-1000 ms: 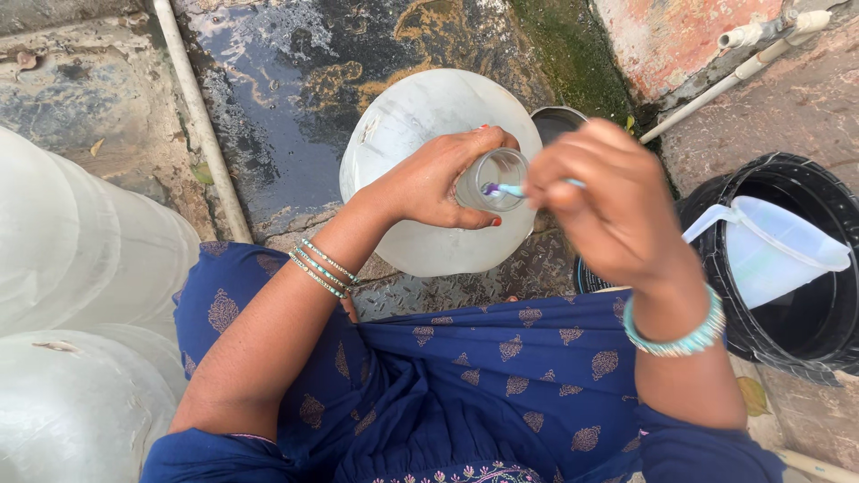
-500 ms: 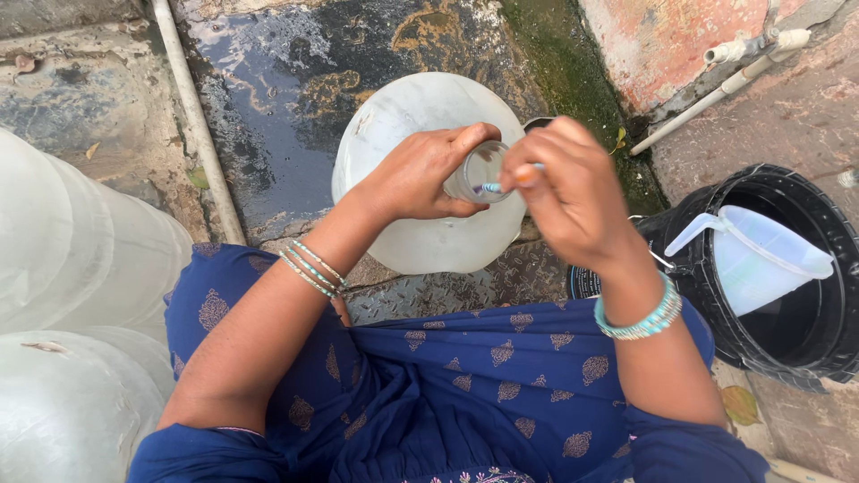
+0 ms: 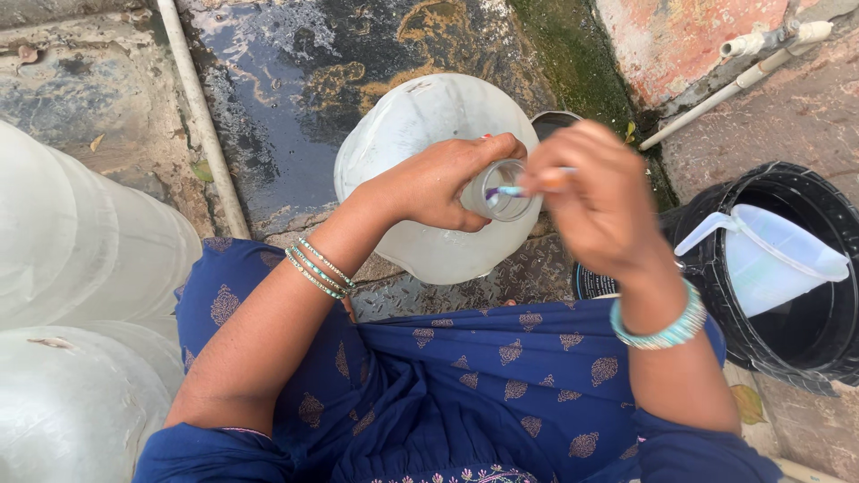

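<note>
Right now the left hand is curled around the neck of a large translucent water jug, fingers wrapped close and thumb pressed against the opening, steadying it. The right hand is closed in a pinch on a thin brush whose bluish tip sits just inside the jug's mouth; the hand is a little blurred, so the finger positions are not clear. The jug lies tilted toward the person, its body resting on wet, dark ground and its neck above the blue patterned cloth over the person's lap.

To the right of the jug, a black bucket stands with a pale plastic measuring jug inside it, near the right forearm. Behind the jug, a small metal rim peeks out, mostly hidden. A white pipe runs along the ground left of the jug, and another pipe slants along a reddish wall to the upper right. Far left of the jug, two more big translucent containers crowd that side. Open ground remains only beyond the jug, between the left pipe and the wall.
</note>
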Available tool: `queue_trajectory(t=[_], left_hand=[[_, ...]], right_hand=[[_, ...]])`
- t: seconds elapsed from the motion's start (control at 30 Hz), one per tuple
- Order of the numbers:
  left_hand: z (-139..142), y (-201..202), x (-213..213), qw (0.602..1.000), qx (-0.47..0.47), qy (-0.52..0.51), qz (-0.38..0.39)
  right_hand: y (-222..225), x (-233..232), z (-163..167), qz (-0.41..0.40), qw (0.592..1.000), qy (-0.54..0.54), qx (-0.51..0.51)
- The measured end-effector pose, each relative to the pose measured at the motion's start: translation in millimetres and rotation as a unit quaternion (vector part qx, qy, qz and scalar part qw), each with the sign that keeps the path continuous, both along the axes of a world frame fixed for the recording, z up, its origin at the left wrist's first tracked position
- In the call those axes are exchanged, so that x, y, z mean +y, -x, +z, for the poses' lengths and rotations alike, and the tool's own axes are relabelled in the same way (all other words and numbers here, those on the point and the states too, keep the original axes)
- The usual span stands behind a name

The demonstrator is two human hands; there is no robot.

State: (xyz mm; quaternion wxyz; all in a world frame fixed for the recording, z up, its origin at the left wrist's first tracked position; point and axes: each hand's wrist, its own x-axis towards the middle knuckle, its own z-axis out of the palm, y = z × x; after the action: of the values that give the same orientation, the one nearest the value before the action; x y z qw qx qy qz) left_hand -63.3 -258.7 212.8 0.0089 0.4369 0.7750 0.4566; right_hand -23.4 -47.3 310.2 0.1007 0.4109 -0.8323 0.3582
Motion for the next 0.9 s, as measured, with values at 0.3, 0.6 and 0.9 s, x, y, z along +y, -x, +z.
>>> queue_trajectory(t=[0.3, 0.6, 0.9], left_hand=[[-13, 3, 6, 1.000, -0.021, 0.004, -0.010], [-22, 10, 3, 1.000, -0.013, -0.017, -0.003], [-18, 9, 9, 0.998, -0.003, -0.062, -0.013]], right_hand=[[-7, 11, 3, 0.024, 0.999, -0.028, 0.014], [-34, 24, 29, -0.005, 0.997, 0.033, 0.064], [15, -3, -14, 0.029, 0.997, -0.041, 0.063]])
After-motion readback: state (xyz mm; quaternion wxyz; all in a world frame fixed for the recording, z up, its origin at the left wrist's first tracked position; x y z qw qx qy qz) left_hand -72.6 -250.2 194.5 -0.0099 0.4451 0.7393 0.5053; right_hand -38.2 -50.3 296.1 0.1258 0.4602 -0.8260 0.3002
